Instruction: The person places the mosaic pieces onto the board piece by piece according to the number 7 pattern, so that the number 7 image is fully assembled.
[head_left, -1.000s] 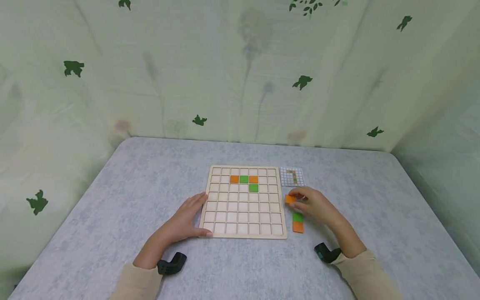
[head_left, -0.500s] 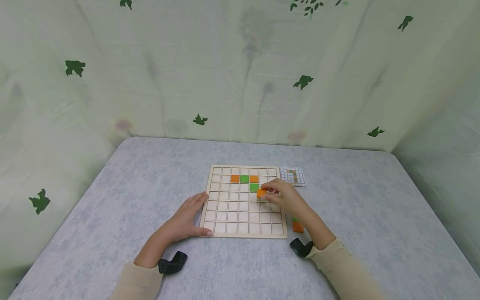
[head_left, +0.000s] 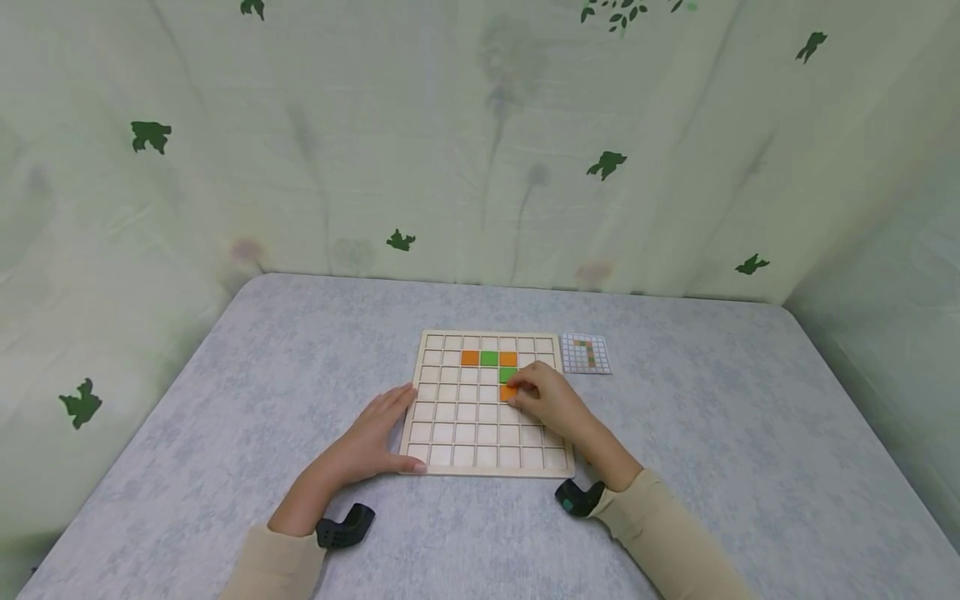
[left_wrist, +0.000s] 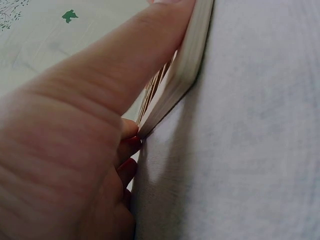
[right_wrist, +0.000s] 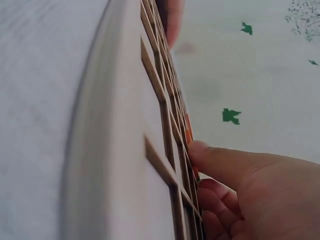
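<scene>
A wooden grid board (head_left: 465, 435) lies flat on the table. My right hand (head_left: 553, 402) pinches an orange square tile (head_left: 507, 393), which sits at a cell just below a green tile (head_left: 507, 375); whether it is fully seated I cannot tell. The row above holds an orange tile (head_left: 469, 357), a green tile (head_left: 489, 358) and another orange tile (head_left: 507, 358). My left hand (head_left: 367, 439) rests at the board's near left corner, fingers extended along the left edge and thumb (left_wrist: 135, 55) on the front edge.
A small printed card (head_left: 587, 354) with a coloured grid pattern lies against the board's right edge at the back. The grey table (head_left: 480, 533) reaches a pale curtain (head_left: 450, 167) behind. My right forearm (head_left: 611, 457) covers where loose tiles lay.
My right hand has carried the orange tile leftward from the table beside the board to the cell under the green tile. My left hand has stayed in place.
</scene>
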